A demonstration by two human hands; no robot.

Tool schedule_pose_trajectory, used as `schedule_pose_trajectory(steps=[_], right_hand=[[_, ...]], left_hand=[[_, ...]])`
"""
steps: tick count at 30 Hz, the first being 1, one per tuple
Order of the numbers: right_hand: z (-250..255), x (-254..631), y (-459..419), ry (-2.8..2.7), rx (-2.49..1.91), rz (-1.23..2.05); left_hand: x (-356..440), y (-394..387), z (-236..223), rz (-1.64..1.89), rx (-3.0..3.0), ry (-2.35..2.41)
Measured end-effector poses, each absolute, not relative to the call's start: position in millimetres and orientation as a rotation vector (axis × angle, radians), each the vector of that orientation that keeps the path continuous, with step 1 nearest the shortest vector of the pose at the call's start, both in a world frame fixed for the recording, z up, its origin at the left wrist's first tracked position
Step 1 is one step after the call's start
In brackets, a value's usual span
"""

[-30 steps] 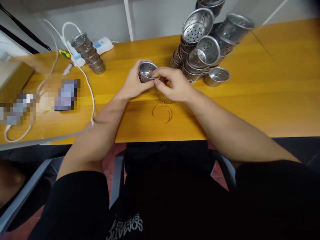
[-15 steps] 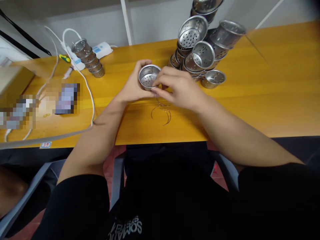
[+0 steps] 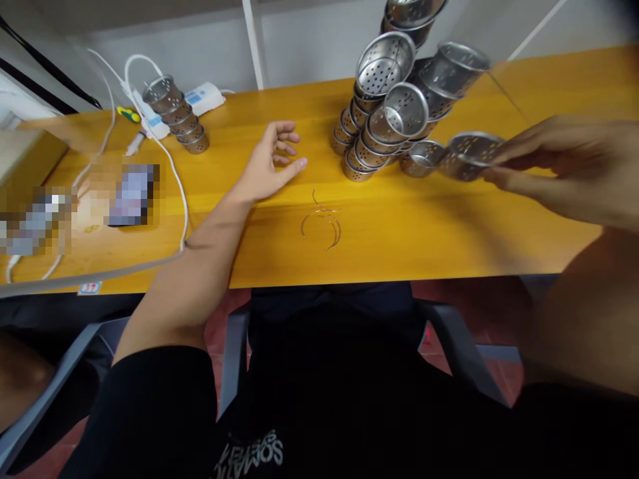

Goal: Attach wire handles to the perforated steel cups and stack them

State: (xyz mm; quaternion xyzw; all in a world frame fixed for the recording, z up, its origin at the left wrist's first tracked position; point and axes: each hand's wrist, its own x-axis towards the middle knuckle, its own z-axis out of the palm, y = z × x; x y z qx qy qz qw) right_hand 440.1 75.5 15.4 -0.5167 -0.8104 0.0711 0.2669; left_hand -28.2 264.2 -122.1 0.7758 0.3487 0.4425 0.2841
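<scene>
My right hand [image 3: 564, 166], slightly blurred, grips a perforated metal cup [image 3: 466, 156] by its rim at the right of the table. A second perforated cup [image 3: 419, 161] stands just left of it; whether the two touch I cannot tell. My left hand [image 3: 274, 163] rests near the table's middle, fingers loosely curved and apart, holding nothing. Several thin curved wires [image 3: 322, 223] lie on the wood between my arms. Leaning stacks of the same cups [image 3: 384, 126] rise behind, toward the wall.
A short tilted stack of cups [image 3: 180, 116] stands at the back left beside a white power strip [image 3: 204, 98]. A white cable [image 3: 182, 199] runs down past a phone [image 3: 132, 196]. A cardboard box [image 3: 30, 153] sits at the far left. The table's front edge [image 3: 319, 285] is close to me.
My right hand has carried the cup out of my left hand and off to the right, beside the single standing cup. My left hand has let go and stayed in place.
</scene>
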Motion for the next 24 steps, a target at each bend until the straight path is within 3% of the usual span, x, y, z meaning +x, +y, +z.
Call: schedule_pose_trajectory(steps=[8, 14, 24], right_hand=[[-24, 442, 135, -1.891, -1.888, -0.014], [-54, 461, 153, -1.896, -1.857, -0.016], [-48, 457, 145, -1.988, -1.839, 0.044]], left_hand=[[-38, 273, -132, 1.172, 2.099, 0.916], [-37, 270, -132, 1.160, 2.105, 0.968], [-37, 271, -135, 1.140, 2.122, 0.922]])
